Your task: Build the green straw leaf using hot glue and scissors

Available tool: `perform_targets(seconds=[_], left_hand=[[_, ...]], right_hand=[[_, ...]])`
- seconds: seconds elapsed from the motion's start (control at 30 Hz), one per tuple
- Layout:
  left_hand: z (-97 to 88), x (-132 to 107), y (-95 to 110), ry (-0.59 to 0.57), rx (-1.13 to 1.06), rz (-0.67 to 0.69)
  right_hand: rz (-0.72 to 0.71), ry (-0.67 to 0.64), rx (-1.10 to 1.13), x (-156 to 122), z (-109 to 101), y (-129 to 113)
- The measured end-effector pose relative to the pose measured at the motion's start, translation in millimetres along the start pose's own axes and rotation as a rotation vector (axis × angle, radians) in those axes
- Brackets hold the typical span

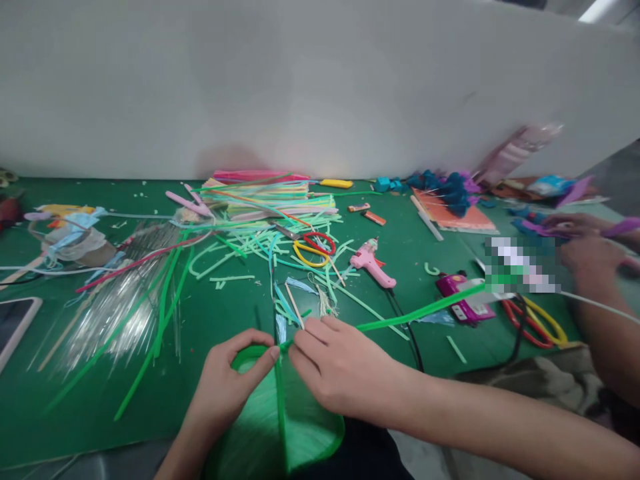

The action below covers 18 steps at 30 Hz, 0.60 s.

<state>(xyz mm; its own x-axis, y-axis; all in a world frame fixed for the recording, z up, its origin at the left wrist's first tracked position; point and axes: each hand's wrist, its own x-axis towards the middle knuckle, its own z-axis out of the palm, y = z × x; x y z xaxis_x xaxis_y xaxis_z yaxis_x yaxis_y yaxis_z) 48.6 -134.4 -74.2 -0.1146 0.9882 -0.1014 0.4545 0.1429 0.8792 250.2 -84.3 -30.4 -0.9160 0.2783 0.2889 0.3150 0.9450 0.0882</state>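
At the front of the table is a large green leaf shape point(313, 433) with a fuzzy green rim and a midrib down its middle. My left hand point(227, 377) is closed on its upper edge, thumb and forefinger pinched at the rim. Right beside it, my right hand point(343, 367) has its fingers closed on a green pipe cleaner point(425, 311) at the leaf's top. From there the strip runs off to the right, across the table. My right fingertips are partly hidden behind the hand.
Beyond my hands lie a pink glue gun point(373, 263), scissors point(314, 250) and heaped pipe cleaners point(273, 200). Clear sticks point(135, 300) and a phone point(17, 327) are at left. On the right, a co-worker's hands point(583, 240) hold purple material near a purple box point(463, 300) and more scissors point(535, 323).
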Motion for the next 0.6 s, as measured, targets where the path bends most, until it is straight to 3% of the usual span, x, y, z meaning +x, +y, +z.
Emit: perform_targets(seconds=[0.2,0.4,0.47,0.6], left_hand=[[4.9,1,0,-0.076,-0.064,0.014],[14.2,5,8,-0.141,-0.138,-0.022],[16.3,6,11,-0.192,-0.156,-0.039],[19.7,9,12,-0.267,-0.168,-0.06]], right_hand=[[-0.129,-0.093,0.043,20,-3,11],[-0.312,-0.424,0.125,60,-32,41],[-0.323,-0.555,0.132,75,-43,44],[-0.338,-0.67,0.146,97,-57,42]])
